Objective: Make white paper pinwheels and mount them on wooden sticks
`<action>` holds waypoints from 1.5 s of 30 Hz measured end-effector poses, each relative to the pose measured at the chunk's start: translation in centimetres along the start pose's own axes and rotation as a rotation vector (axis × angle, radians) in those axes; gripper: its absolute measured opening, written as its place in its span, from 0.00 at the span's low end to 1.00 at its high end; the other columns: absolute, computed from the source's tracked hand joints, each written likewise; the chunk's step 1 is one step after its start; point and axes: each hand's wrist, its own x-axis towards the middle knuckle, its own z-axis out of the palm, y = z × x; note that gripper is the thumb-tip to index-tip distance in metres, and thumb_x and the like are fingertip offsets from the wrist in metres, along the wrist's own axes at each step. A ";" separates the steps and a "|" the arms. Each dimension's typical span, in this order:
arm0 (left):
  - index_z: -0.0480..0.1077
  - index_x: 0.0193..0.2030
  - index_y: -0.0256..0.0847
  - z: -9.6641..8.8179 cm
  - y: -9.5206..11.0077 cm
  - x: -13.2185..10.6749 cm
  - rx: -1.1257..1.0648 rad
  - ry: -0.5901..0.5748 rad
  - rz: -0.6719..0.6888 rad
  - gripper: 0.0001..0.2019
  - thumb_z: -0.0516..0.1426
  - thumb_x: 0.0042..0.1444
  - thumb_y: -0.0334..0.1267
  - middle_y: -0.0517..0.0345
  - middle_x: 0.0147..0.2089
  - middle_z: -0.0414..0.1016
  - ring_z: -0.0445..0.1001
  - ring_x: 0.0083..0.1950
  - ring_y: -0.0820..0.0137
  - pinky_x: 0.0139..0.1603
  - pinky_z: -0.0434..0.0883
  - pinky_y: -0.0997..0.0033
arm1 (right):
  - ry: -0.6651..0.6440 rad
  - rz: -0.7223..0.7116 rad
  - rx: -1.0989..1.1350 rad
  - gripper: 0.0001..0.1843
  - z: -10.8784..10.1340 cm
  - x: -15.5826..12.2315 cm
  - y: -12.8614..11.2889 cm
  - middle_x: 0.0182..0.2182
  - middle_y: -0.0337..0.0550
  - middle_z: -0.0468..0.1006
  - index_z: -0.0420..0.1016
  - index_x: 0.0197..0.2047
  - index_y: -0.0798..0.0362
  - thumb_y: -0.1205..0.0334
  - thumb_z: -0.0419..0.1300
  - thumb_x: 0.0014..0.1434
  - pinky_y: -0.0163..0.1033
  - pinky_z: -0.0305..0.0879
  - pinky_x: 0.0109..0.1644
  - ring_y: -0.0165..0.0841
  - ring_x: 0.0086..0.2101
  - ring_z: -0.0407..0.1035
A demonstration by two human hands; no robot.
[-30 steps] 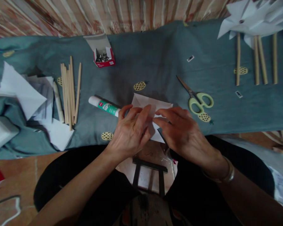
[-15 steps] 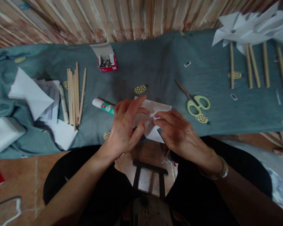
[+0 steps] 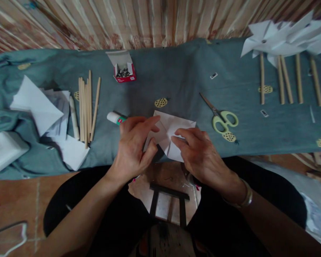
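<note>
A white sheet of paper (image 3: 173,121) with creases and cut flaps lies at the table's front edge, between my hands. My left hand (image 3: 133,146) is over its left side, thumb and forefinger spread apart. On the other side, my right hand (image 3: 199,150) has its thumb and forefinger drawn together on the paper near its middle; the other fingers are curled. A glue stick (image 3: 114,117) with a white cap lies partly hidden behind my left hand. To the right rest scissors (image 3: 224,120) with light green handles.
Wooden sticks (image 3: 85,110) lie left, beside white paper pieces (image 3: 40,110) and a white block-like object (image 3: 5,151). A red box (image 3: 125,74) of small metal pieces stands open at the back. Paper pinwheels (image 3: 278,39) on sticks lie far right, near the corrugated wall (image 3: 149,21).
My left hand has drawn back to the left, uncovering more of the paper. The flaps look flatter now. My right hand stays at the paper's middle.
</note>
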 end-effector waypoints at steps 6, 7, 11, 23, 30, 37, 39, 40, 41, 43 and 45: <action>0.65 0.59 0.36 0.8 0.9 -1.9 0.070 -0.082 0.192 0.20 0.58 0.59 0.34 0.50 0.42 0.77 0.72 0.50 0.59 0.48 0.69 0.57 | 0.138 0.091 0.274 0.19 -0.8 0.5 2.3 0.50 0.52 0.77 0.73 0.53 0.55 0.73 0.48 0.64 0.53 0.66 0.58 0.41 0.51 0.70; 0.65 0.58 0.35 0.9 1.2 -2.2 0.065 -0.091 0.215 0.20 0.58 0.59 0.34 0.50 0.41 0.77 0.72 0.49 0.60 0.47 0.70 0.58 | 0.159 0.129 0.244 0.19 -0.8 0.8 2.8 0.52 0.53 0.76 0.72 0.54 0.56 0.72 0.48 0.64 0.54 0.65 0.59 0.43 0.53 0.69; 0.68 0.54 0.33 1.3 2.1 -2.9 0.032 -0.140 0.296 0.16 0.59 0.60 0.32 0.52 0.38 0.77 0.72 0.46 0.63 0.46 0.71 0.62 | 0.153 0.163 0.154 0.19 -0.4 2.1 3.9 0.55 0.58 0.74 0.71 0.56 0.60 0.66 0.51 0.65 0.54 0.64 0.61 0.46 0.56 0.68; 0.73 0.46 0.37 2.0 1.2 -3.2 0.058 -0.129 0.354 0.08 0.53 0.66 0.31 0.54 0.40 0.78 0.70 0.49 0.64 0.49 0.67 0.61 | -0.014 0.383 0.329 0.15 -1.4 2.3 4.7 0.32 0.41 0.82 0.80 0.47 0.53 0.56 0.63 0.58 0.36 0.62 0.29 0.30 0.24 0.69; 0.72 0.48 0.37 2.2 1.6 -2.8 0.066 -0.133 0.367 0.09 0.51 0.67 0.31 0.52 0.41 0.78 0.70 0.51 0.63 0.48 0.67 0.62 | -0.086 0.505 0.485 0.10 -2.3 1.2 4.9 0.27 0.40 0.81 0.81 0.34 0.52 0.55 0.64 0.55 0.35 0.59 0.29 0.30 0.25 0.70; 0.70 0.52 0.37 2.1 0.9 -1.8 0.093 -0.095 0.350 0.12 0.54 0.64 0.27 0.52 0.45 0.78 0.70 0.54 0.62 0.56 0.68 0.55 | -0.123 0.520 0.652 0.16 -2.5 0.2 5.8 0.18 0.35 0.70 0.76 0.25 0.54 0.50 0.63 0.55 0.35 0.51 0.25 0.26 0.21 0.60; 0.69 0.54 0.37 2.0 0.5 -1.5 0.133 -0.079 0.321 0.15 0.56 0.62 0.25 0.50 0.48 0.78 0.70 0.56 0.61 0.58 0.68 0.54 | -0.040 0.568 0.681 0.18 -2.5 0.0 6.0 0.19 0.37 0.71 0.76 0.24 0.54 0.48 0.62 0.55 0.35 0.52 0.25 0.27 0.21 0.60; 0.68 0.56 0.36 1.9 0.4 -1.3 0.154 -0.067 0.308 0.17 0.57 0.61 0.25 0.48 0.50 0.77 0.70 0.57 0.60 0.58 0.69 0.54 | 0.003 0.597 0.695 0.18 -2.5 -0.1 6.0 0.19 0.38 0.72 0.75 0.23 0.54 0.48 0.62 0.55 0.35 0.52 0.25 0.27 0.21 0.60; 0.67 0.57 0.35 1.9 0.3 -1.2 0.171 -0.055 0.298 0.18 0.57 0.60 0.25 0.47 0.52 0.77 0.69 0.58 0.59 0.58 0.69 0.53 | 0.032 0.623 0.710 0.19 -2.5 -0.3 6.0 0.19 0.38 0.72 0.75 0.22 0.54 0.48 0.62 0.55 0.35 0.51 0.25 0.27 0.21 0.59; 0.66 0.58 0.34 1.9 0.4 -1.1 0.183 -0.043 0.291 0.20 0.58 0.59 0.25 0.46 0.53 0.76 0.69 0.59 0.59 0.59 0.68 0.52 | 0.023 0.654 0.754 0.20 -2.3 -0.7 5.8 0.18 0.37 0.70 0.75 0.22 0.53 0.47 0.61 0.56 0.35 0.50 0.23 0.26 0.19 0.57; 0.66 0.58 0.35 2.2 0.7 -1.3 0.164 -0.056 0.305 0.19 0.58 0.60 0.25 0.47 0.53 0.76 0.69 0.59 0.59 0.60 0.68 0.53 | -0.048 0.659 0.778 0.22 -2.2 -1.2 5.4 0.16 0.35 0.67 0.76 0.22 0.53 0.46 0.59 0.58 0.34 0.49 0.22 0.25 0.18 0.55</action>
